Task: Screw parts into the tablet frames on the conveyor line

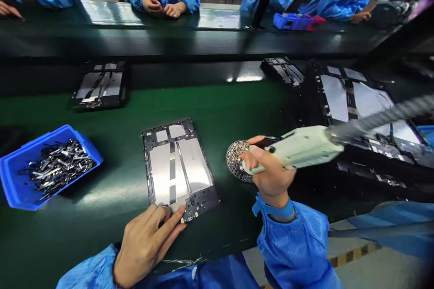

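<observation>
Head view. Two working hands are shown. The right hand is closed around one pale electric screwdriver; its fingertips lie over the edge of one round dish. The left hand has its fingers loosely bent, the tips on the near edge of one tablet-like unit; whether they pinch anything cannot be told. This unit lies directly ahead of the left hand, to the left of the right-hand grip. At least three similar units lie farther off: one beyond the left hand, one beyond the right, one right of the screwdriver. Containers: the dish holds many small screws; one blue bin, left of and beyond the left hand, holds a heap of small black and silvery parts.
</observation>
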The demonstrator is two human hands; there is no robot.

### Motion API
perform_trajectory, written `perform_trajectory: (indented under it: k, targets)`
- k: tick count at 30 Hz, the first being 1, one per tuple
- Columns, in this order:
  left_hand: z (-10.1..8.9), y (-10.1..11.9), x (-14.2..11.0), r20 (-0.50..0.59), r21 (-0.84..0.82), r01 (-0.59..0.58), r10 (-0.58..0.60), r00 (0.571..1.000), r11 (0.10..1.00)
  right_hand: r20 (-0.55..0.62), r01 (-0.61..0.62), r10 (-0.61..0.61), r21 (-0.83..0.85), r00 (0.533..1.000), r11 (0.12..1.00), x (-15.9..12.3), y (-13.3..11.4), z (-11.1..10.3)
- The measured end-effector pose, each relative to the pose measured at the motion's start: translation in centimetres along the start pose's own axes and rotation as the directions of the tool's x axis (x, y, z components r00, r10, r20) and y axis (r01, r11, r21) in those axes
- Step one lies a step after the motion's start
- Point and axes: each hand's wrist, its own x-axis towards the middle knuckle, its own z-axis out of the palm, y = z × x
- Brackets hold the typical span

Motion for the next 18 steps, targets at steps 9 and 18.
perform_trajectory:
  k: [9, 18]
  targets:
    - [0.8, 0.7, -0.3, -0.085, 0.007, 0.03, -0.029, 0.996, 1.0, 0.347, -0.03, 0.012, 0.046, 0.938, 0.998, -4.3, -3.1, 3.1]
    - [0.5, 1.5, 0.7, 0.069, -0.171, 0.263, -0.255, 0.965, 0.95, 0.509, -0.16, 0.108, 0.059, 0.854, 0.985, -6.9, -3.0, 5.8]
